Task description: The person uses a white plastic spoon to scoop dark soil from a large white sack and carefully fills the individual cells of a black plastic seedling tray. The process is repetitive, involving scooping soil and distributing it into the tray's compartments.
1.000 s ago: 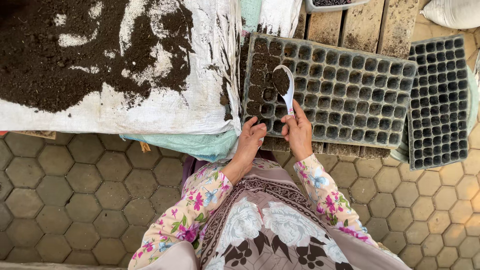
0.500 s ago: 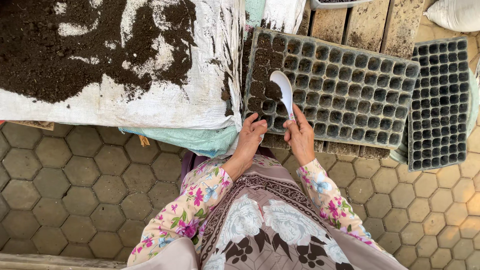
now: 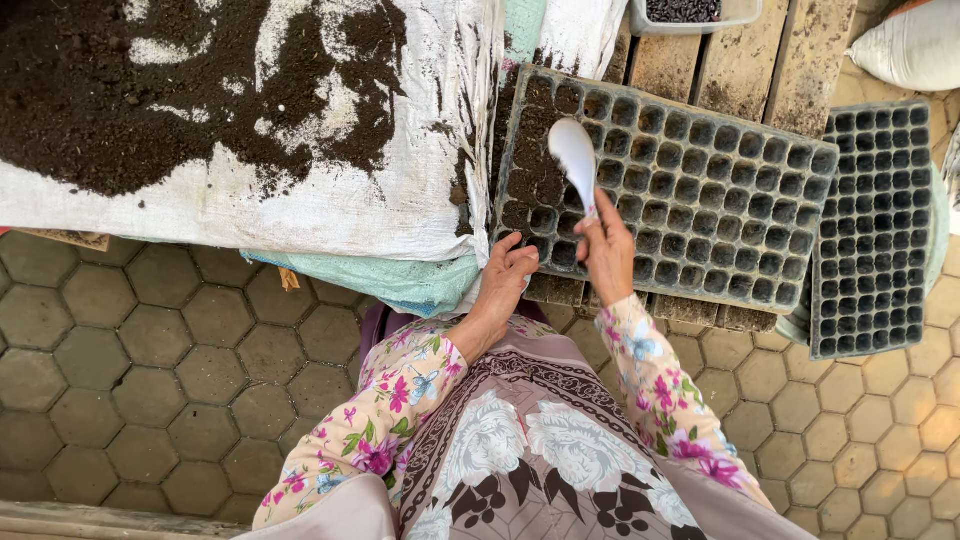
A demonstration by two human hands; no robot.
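At the far left, a heap of dark, crumbly potting soil lies spread over a white woven plastic sack, which overhangs a pale green woven sack at its lower right edge. Below them runs a floor of grey hexagonal paving stones.

The left hand, coming out of a floral long sleeve, rests on the near left corner of a black plastic seedling tray with many small square cells; its grip is loose, fingers bent and a little apart, clamped on nothing, the fingertips touching the tray's rim. Just beside it, the right hand has its grip closed around the handle of a white plastic spoon, whose bowl points away from the person and hovers over the tray's left part. The cells at the tray's left end hold dark soil; whether the spoon touches them cannot be told.

The tray lies on weathered wooden pallet boards. Further right, well apart from the hands, a second black cell tray stands lengthwise, its cells bare.
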